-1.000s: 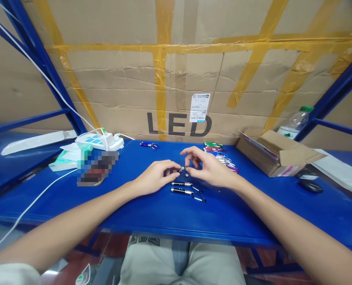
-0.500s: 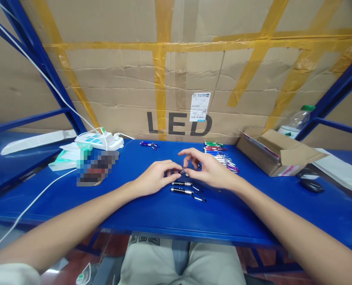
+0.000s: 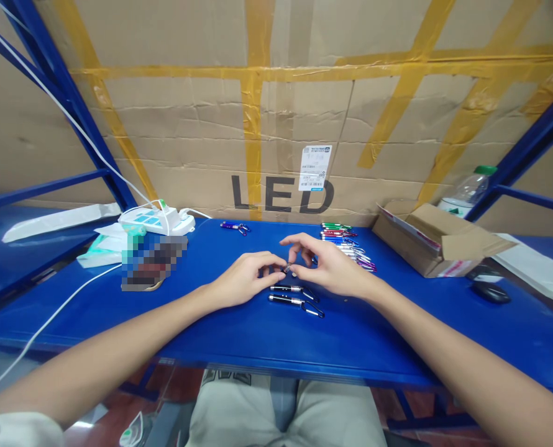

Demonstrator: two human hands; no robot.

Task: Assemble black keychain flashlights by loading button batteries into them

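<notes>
Over the middle of the table my left hand has its thumb and fingertips closed on a small dark piece with a shiny end, too small to make out. My right hand meets it from the other side, its index finger bent and thumb close to the same piece. What lies between the right fingertips is partly hidden. A tiny pale bit shows under the right thumb. Just below the hands lie two black pen-shaped keychain flashlights, an upper flashlight and a lower flashlight, each with a carabiner clip.
Several coloured keychain flashlights lie in a row behind my right hand. A blue one is at the back. An open cardboard box, a computer mouse and a bottle stand right; a power strip and tissue pack are left.
The right thumb seems to have shifted slightly, covering more of the tiny pale bit. Both hands otherwise keep their places, and the flashlights lie as before.
</notes>
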